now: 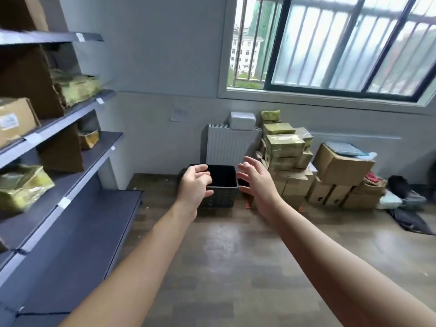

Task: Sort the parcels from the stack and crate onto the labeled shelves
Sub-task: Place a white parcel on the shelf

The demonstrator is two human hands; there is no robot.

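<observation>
Reaching forward over the wooden floor (pixel 236 256), both bare arms end in hands that hold nothing. The left hand (pixel 194 186) shows its back to the camera, its fingers loosely curled and the thumb apart from them. It overlaps the left part of the black crate (pixel 224 197) in this view, and I cannot tell whether it touches the crate. The right hand (pixel 257 182) is held edge-on just right of the crate, fingers straight and spread, palm turned toward the left hand. The crate stands on the floor near the far wall, in front of a white radiator (pixel 224 147), and its inside looks dark. A white parcel (pixel 243 120) lies on top of the radiator. Right of the crate is the stack of parcels (pixel 283 147), yellow-green wrapped packs piled on plain cardboard boxes (pixel 342 166) against the wall under the window (pixel 330 43). Dark cloth (pixel 410 208) lies on the floor at the far right. The shelves (pixel 77 161) run along the left side, dark boards with white labels (pixel 64 202) on their front edges. One board holds a yellow-green pack (pixel 75 87) and a labelled cardboard box (pixel 15 119). The board below it holds a small yellow pack (pixel 88 139) and a larger yellow-green one (pixel 21 187).
</observation>
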